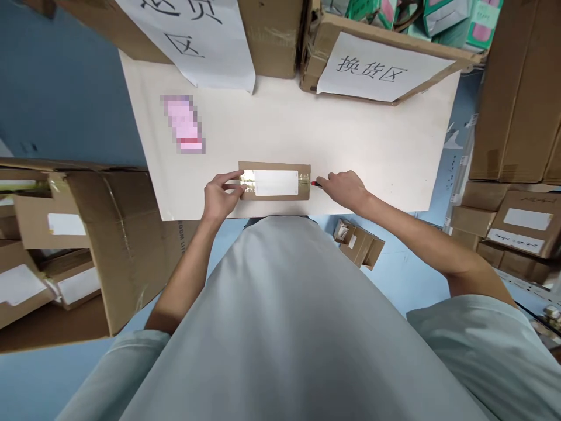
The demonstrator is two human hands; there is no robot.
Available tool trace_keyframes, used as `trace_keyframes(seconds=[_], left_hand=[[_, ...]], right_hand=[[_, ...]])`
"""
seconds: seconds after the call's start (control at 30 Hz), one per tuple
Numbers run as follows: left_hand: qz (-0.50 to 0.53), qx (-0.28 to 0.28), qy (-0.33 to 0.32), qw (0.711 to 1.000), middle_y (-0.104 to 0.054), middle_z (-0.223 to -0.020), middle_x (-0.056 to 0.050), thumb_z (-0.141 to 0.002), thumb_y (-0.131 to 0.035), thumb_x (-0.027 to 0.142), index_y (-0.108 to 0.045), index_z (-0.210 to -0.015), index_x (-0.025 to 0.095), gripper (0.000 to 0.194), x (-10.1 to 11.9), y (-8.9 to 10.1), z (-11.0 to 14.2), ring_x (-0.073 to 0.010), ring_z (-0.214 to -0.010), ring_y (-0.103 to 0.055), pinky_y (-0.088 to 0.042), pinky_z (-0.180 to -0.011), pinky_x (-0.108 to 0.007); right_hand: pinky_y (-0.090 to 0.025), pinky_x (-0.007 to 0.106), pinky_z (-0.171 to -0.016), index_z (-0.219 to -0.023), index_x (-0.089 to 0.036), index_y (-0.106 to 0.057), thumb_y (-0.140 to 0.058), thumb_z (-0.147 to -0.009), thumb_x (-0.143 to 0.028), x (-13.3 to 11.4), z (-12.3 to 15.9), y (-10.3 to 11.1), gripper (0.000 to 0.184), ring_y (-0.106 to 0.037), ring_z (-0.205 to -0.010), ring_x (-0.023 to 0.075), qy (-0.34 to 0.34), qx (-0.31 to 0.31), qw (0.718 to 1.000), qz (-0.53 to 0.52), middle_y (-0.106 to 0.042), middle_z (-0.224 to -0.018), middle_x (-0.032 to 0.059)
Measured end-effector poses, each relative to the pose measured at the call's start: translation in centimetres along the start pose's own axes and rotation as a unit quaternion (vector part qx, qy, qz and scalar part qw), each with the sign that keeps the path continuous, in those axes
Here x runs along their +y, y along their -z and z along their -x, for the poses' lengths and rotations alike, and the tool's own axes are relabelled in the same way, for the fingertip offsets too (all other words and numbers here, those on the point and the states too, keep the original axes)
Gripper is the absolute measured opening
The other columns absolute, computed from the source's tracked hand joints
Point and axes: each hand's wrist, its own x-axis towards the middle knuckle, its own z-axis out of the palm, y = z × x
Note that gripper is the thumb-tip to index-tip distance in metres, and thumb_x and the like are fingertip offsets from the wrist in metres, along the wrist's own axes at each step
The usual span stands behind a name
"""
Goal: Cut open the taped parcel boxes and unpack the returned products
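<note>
A small flat cardboard box lies near the front edge of the white table, with a white label on top and clear tape at both ends. My left hand holds its left end, thumb and fingers apart across the corner sides. Just off the right end is my right hand, closed round a small red-and-black tool. The tool's tip points at the taped end; most of it is hidden in my fist, so its exact kind is unclear.
A pixelated pink rectangular thing lies at the table's left. Along the back stand large cartons with paper signs, one a carton holding green packages. An open carton with boxes is at left; stacked boxes stand right. A small carton sits below.
</note>
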Motion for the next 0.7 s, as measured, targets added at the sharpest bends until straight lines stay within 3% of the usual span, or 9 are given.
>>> trace_keyframes(seconds=[0.2, 0.37, 0.53, 0.7], left_hand=[[-0.015, 0.034, 0.018, 0.999, -0.081, -0.140, -0.012, -0.088, -0.083, 0.033, -0.084, -0.133, 0.021, 0.047, 0.6, -0.7, 0.1, -0.0273, -0.110, -0.082, -0.074, -0.101, -0.045], [-0.040, 0.053, 0.019, 0.998, -0.079, -0.145, -0.015, -0.089, -0.081, 0.031, -0.081, -0.134, 0.019, 0.046, 1.1, -1.4, 0.4, -0.0279, -0.121, -0.080, -0.071, -0.109, -0.046], [-0.062, 0.075, 0.009, 0.995, -0.077, -0.148, -0.015, -0.094, -0.078, 0.037, -0.080, -0.137, 0.020, 0.047, 1.3, -1.9, 0.8, -0.0274, -0.126, -0.079, -0.069, -0.112, -0.043], [-0.057, 0.068, 0.041, 0.995, -0.077, -0.149, -0.016, -0.092, -0.081, 0.038, -0.078, -0.137, 0.020, 0.049, 1.1, -1.1, 0.7, -0.0297, -0.121, -0.081, -0.072, -0.103, -0.046]], right_hand=[[-0.039, 0.038, -0.081, -0.154, -0.021, -0.066, -0.040, -0.117, -0.017, 3.8, -0.1, -4.4, 0.046, -0.079, -0.099, 0.0314, 0.015, 0.045, 0.998, -0.042, -0.081, -0.122, 0.0214], [-0.037, 0.034, -0.077, -0.154, -0.023, -0.067, -0.028, -0.126, -0.038, 4.6, -2.7, -8.1, 0.050, -0.075, -0.103, 0.0280, 0.040, 0.091, 0.990, -0.095, -0.079, -0.129, 0.0170], [-0.044, 0.031, -0.083, -0.150, -0.019, -0.067, -0.027, -0.126, -0.039, 3.2, -4.9, -11.5, 0.050, -0.071, -0.113, 0.0277, 0.043, 0.142, 0.968, -0.201, -0.078, -0.133, 0.0153], [-0.051, 0.035, -0.109, -0.149, -0.017, -0.064, -0.025, -0.124, -0.036, -0.1, -5.0, -14.3, 0.050, -0.068, -0.126, 0.0272, 0.055, 0.206, 0.905, -0.367, -0.075, -0.140, 0.0181]])
